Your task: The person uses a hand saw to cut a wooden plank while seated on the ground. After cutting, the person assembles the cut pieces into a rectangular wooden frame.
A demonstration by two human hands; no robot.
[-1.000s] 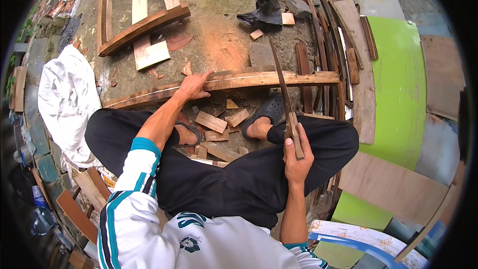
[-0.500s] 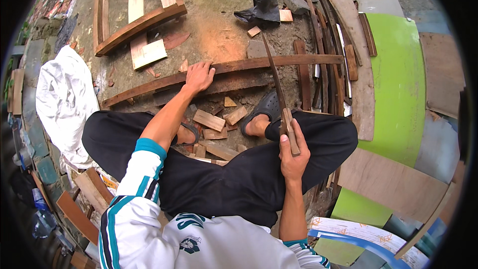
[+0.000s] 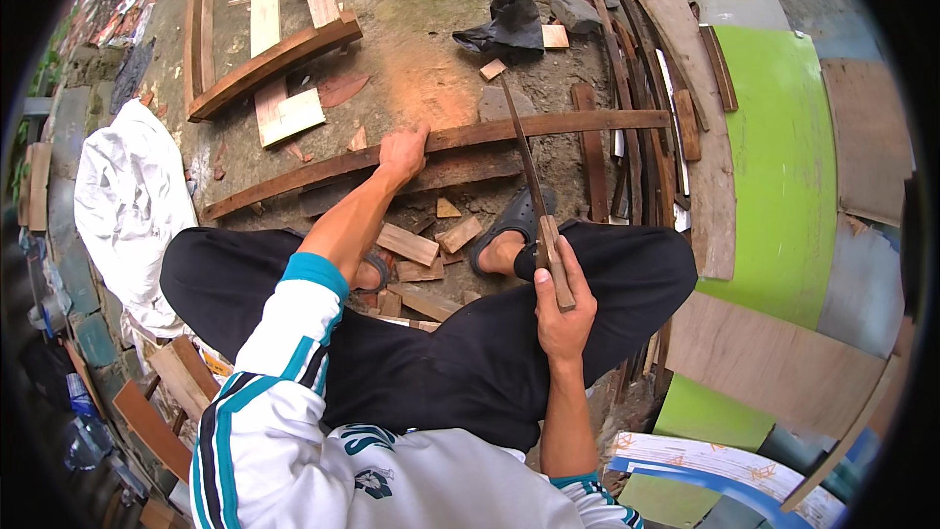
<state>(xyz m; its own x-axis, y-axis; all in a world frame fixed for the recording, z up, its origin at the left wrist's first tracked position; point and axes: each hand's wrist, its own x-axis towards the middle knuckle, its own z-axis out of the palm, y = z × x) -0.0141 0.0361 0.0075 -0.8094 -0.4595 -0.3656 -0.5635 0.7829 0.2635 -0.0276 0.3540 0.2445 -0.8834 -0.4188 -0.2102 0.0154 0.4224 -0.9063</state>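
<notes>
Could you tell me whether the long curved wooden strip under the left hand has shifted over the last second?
Yes. The long curved wooden strip slid away from the person, toward the crumpled black cloth, the left hand riding along.

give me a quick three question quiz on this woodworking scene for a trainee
1. True or false: the left hand rests on the long curved wooden strip.
2. What does the right hand grip?
A. a hammer
B. a long blade with a wooden handle
C. a white cloth
3. Fill in: the small wood offcuts lie between the person's ____.

Key: 1 true; 2 B; 3 feet
</notes>
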